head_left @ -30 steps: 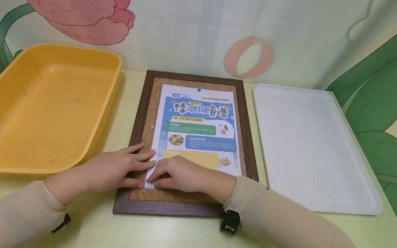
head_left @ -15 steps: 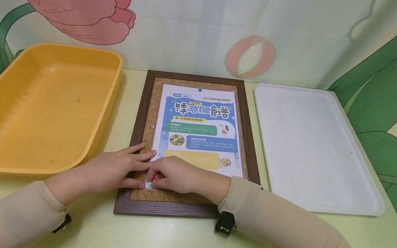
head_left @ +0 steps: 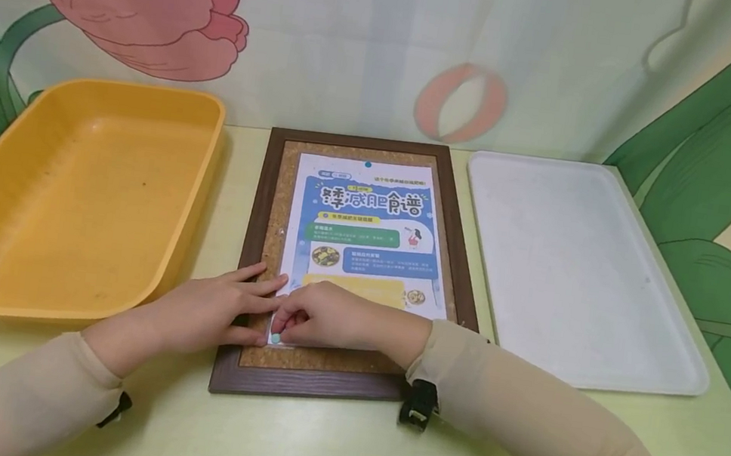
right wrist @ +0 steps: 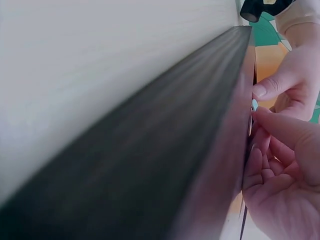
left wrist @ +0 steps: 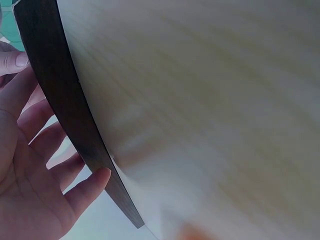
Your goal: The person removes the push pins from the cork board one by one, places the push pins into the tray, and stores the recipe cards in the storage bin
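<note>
My left hand [head_left: 211, 312] lies flat, fingers straight, on the lower-left part of the cork board [head_left: 282, 195], fingertips at the poster's [head_left: 367, 236] left edge and pressing down. My right hand [head_left: 327, 318] sits at the poster's bottom-left corner, fingers [right wrist: 280, 82] curled and pinching the small teal pin [head_left: 274, 338] there. The right wrist view shows the pin head [right wrist: 254, 104] between thumb and forefinger, close against the dark frame [right wrist: 165, 150].

Change vs. 1.0 s ago: very little. Right hand has closed tighter round the pin and the right forearm has shifted slightly inward. Left hand unchanged. Poster has not moved; the top pin [head_left: 368, 164] is in place.

Reading: pin is gripped but not visibly lifted off the board yet, so the corner is prob. held down by it.

Surroundings: yellow bin [head_left: 69, 191] left of the board, white tray [head_left: 579, 269] right of it, all on the desk [head_left: 312, 442].
</note>
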{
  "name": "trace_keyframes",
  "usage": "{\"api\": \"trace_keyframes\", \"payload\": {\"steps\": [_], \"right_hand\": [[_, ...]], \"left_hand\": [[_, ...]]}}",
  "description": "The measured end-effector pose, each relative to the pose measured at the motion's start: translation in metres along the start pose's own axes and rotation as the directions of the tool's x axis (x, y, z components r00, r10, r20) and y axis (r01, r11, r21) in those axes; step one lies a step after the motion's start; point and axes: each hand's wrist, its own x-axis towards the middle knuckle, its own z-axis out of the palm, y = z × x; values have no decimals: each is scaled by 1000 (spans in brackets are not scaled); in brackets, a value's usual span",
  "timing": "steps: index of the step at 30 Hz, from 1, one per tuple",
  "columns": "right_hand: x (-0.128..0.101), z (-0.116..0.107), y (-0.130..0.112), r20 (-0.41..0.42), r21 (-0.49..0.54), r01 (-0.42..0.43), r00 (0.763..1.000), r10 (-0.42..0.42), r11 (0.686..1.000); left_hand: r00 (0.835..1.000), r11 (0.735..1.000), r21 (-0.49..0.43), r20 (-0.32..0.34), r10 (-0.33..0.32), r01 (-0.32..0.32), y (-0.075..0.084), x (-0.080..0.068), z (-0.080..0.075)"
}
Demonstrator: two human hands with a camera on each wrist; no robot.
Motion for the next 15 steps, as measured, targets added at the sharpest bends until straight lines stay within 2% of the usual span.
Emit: {"api": "trace_keyframes", "payload": {"steps": [7, 15], "right_hand": [[2, 0, -1, 8, 49, -14, 1000, 13, 999], [5, 3, -2, -11, -36, -10, 1000, 10, 999]], "left_hand": [[1000, 1000, -8, 0, 5, -5, 0, -1, 0], [1000, 1000, -7, -8, 10, -10, -1, -1, 1]]}}
